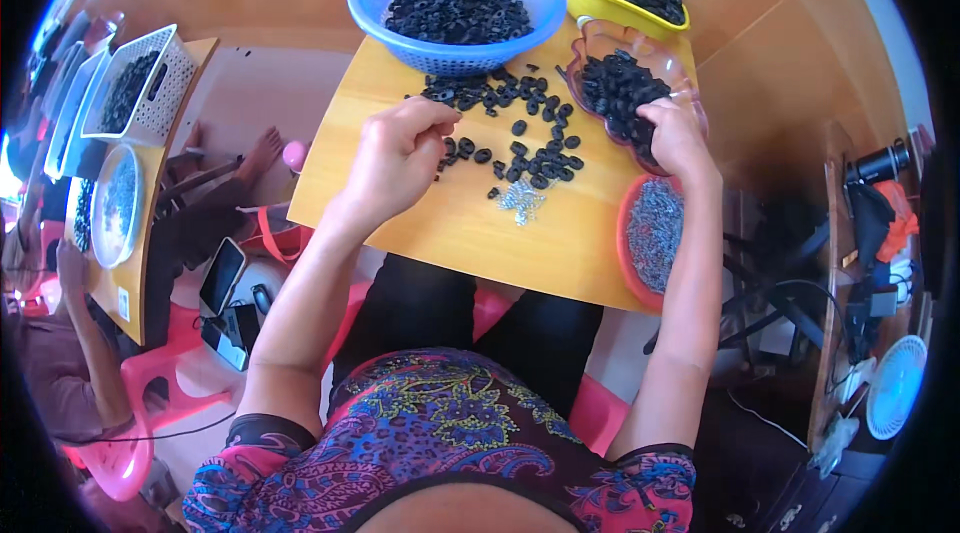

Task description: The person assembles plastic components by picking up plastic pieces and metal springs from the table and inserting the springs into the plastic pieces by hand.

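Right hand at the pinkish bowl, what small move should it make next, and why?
Probably bring the right hand from the pinkish bowl toward the left hand: it is curled at the bowl's black pieces, while the left one is pinched above the table. Whether either holds anything is unclear.

Loose black pieces [541,170], small, matte, mostly oval with holes, scattered flat and singly at frame centre, some touching or overlapping, denser toward upper centre. More black parts [612,83] heaped, jumbled at all angles, upper right of centre, inside a clear pinkish bowl [652,49], scalloped rim, upright, partly filled, its lower edge partly hidden.
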`<state>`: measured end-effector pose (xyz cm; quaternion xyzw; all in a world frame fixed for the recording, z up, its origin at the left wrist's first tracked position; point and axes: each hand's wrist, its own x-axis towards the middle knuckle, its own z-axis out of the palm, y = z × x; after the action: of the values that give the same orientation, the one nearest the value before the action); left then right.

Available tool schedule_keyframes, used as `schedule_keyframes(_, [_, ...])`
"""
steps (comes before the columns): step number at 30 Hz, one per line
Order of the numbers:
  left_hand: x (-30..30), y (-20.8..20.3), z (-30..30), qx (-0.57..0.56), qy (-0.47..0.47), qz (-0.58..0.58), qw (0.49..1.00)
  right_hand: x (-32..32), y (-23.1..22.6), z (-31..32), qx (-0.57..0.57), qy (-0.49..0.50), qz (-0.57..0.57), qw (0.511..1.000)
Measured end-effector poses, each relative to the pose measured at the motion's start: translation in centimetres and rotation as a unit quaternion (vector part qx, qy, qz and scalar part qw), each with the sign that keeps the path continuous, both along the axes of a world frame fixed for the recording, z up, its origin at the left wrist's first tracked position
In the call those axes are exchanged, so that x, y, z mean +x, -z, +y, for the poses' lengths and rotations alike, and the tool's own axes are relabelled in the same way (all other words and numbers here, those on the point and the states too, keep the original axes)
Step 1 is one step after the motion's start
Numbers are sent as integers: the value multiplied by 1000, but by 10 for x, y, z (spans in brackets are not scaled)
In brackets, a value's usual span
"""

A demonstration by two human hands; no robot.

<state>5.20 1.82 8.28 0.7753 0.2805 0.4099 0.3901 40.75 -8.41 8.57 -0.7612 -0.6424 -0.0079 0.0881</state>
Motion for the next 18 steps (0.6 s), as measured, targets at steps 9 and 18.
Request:
schedule_keyframes(9, [-1,45,18,45,-41,92,994,-31,-29,11,111,32,-26,993])
schedule_keyframes(18, [37,55,6,278,48,237,930,-142,-13,-38,60,-12,173,983])
